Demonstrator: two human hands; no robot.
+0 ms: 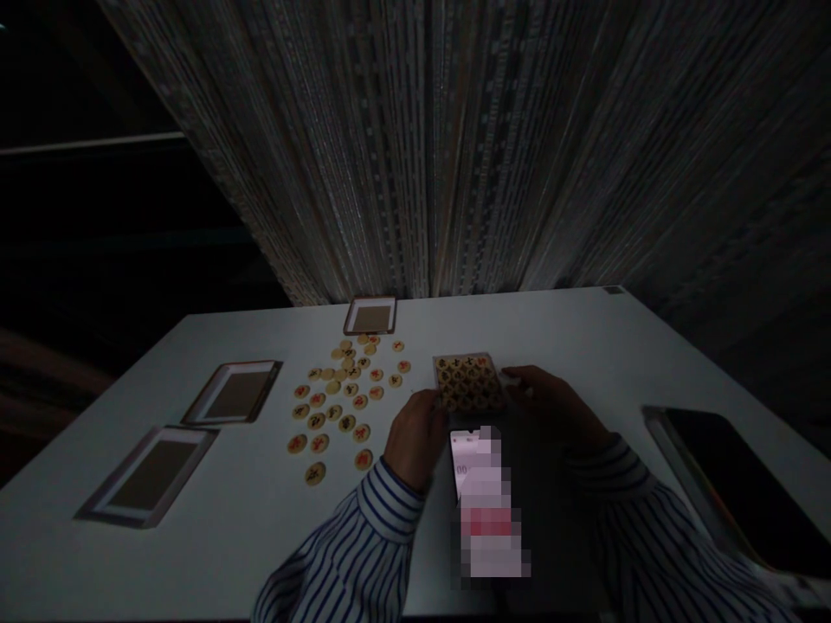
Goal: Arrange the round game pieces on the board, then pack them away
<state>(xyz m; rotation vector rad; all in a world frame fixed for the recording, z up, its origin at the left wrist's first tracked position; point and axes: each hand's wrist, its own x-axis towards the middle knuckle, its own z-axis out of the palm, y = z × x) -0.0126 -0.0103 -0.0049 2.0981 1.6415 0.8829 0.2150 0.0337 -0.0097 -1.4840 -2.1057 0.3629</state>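
A shallow box of xiangqi pieces [468,387] sits on the white table, packed with round wooden pieces in rows. Most carry dark characters; one at its upper right corner is red. My left hand [414,439] has its fingers closed at the box's left edge. On the opposite side, my right hand [551,400] grips the right edge with its fingertips, which are dim in shadow. Loose xiangqi pieces [346,423] lie spread to the left of the box, some with red characters, some dark, some with no visible mark.
A lit phone [464,472], partly pixelated, lies between my forearms. Flat trays with brown middles stand at the left [235,392], near left [152,476] and back [370,316]. A large dark panel [740,484] lies at right. Behind the white table [247,554] hangs a striped curtain [415,156].
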